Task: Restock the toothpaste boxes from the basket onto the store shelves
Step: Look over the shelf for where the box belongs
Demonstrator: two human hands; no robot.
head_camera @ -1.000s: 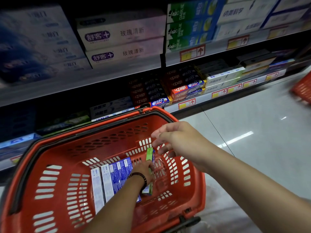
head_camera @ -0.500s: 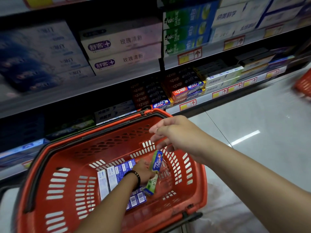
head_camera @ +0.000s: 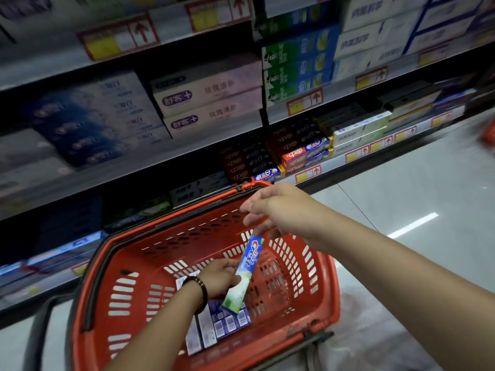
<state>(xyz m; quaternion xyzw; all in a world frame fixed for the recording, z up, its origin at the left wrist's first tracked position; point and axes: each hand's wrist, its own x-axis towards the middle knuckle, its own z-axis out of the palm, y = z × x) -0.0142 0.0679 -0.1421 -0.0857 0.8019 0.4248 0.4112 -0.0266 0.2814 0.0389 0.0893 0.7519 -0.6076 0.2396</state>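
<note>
Left grip: the left hand point(head_camera: 219, 277) curls round the lower half of the blue-and-green toothpaste box point(head_camera: 245, 271) and holds it tilted, with the top end leaning up and to the right.
Right grip: the right hand point(head_camera: 281, 212) hangs above with its fingers loosely bent and their tips at the box's top end. I cannot tell whether they have pinched it.
Box position: it is inside the red basket point(head_camera: 325, 295), lifted off the floor, with its lower end just over the blue-and-white boxes point(head_camera: 225, 321).
Remaining stock: those boxes lie flat in a row on the basket floor, partly under the left wrist.
Shelves: the store shelves point(head_camera: 356, 153) stand beyond the basket's far rim, already lined with cartons and blurred here.
Risk, handover: if the left hand lets go before the right fingers close, the box likely drops back onto the row.
Risk, fingertip hold: a pinch at one end gives little control, so the long box may swing and clip the basket rim.
Risk, placement: the blurred labels suggest a moving head, so the box could go to the wrong facing.
</note>
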